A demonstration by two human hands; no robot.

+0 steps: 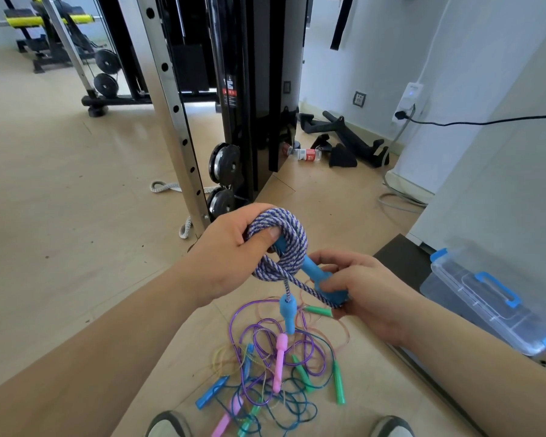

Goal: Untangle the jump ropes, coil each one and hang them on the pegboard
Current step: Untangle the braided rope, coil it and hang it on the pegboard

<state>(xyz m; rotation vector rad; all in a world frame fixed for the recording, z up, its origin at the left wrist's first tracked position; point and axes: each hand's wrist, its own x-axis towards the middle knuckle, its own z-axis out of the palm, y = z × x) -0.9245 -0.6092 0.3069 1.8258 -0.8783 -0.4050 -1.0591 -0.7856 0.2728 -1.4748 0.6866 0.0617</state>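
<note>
A blue-and-white braided jump rope (292, 244) is wound into a small coil in front of me. My left hand (234, 247) grips the coil, thumb across its strands. My right hand (356, 288) holds one blue handle (316, 272) and the rope's tail beside it. The rope's second blue handle (289, 313) dangles straight down below the coil. On the floor between my shoes lies a tangled pile of thin jump ropes (275, 367) in purple, teal and orange, with pink, green and blue handles. No pegboard is in view.
A cable machine with a perforated steel upright (174, 115) and black weight stack (259, 89) stands ahead. A clear storage box with blue latches (492, 301) sits at right. Black attachments and a bottle (309, 154) lie by the wall, and a power cord (473, 123) crosses it.
</note>
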